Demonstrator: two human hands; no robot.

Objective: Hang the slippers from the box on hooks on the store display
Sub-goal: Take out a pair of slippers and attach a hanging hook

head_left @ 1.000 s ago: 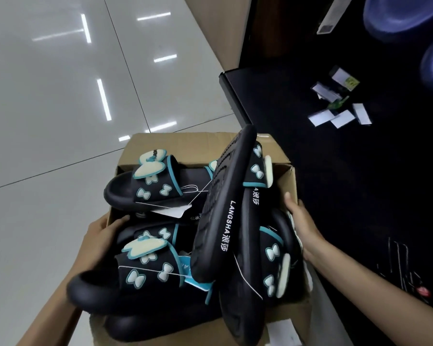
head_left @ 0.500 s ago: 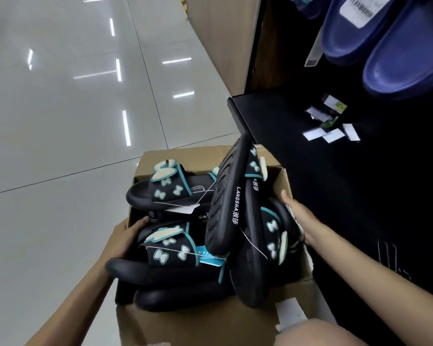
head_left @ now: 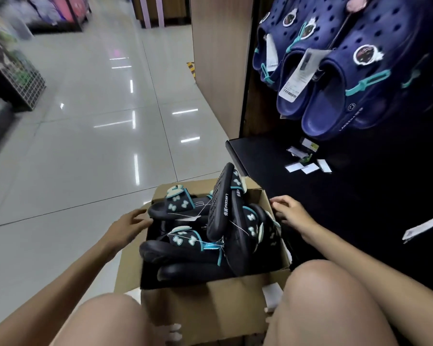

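Here the cardboard box (head_left: 210,303) stands on the floor between the person's knees, full of black slippers (head_left: 210,228) with pale bows. The left hand (head_left: 129,227) rests at the left rim, fingers relaxed and slightly apart. The right hand (head_left: 291,212) touches the right rim, fingers loosely bent, holding nothing. Above these fingers, blue clogs (head_left: 335,78) hang on the display.
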